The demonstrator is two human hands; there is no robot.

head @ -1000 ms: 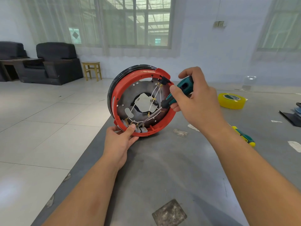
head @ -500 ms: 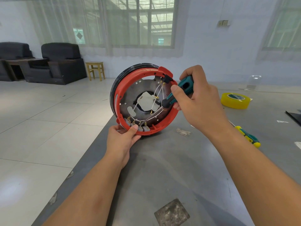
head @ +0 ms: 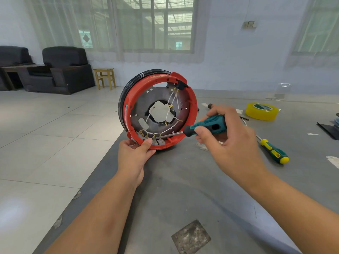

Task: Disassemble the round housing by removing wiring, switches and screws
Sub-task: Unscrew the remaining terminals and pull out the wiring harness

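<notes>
Housing (head: 157, 109), round, red-rimmed, black-backed, propped on edge on grey table (head: 183, 189), open side toward camera; inside: metal plate, white wires (head: 174, 101), row of grey switches (head: 156, 140) along bottom rim. Left hand (head: 134, 154) gripping lower rim, thumb pressed beside switches. Right hand (head: 229, 140) clenched around teal screwdriver (head: 205, 126), shaft reaching leftward to switches. Beyond right hand: second screwdriver (head: 273, 151) lying flat, yellow tape roll (head: 262, 110) farther off.

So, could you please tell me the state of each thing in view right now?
round housing: tilted on edge, wiring attached
left hand: gripping the housing's lower rim
right hand: holding screwdriver
screwdriver: tip at bottom terminals
second screwdriver: lying on table
yellow tape roll: lying flat
</notes>
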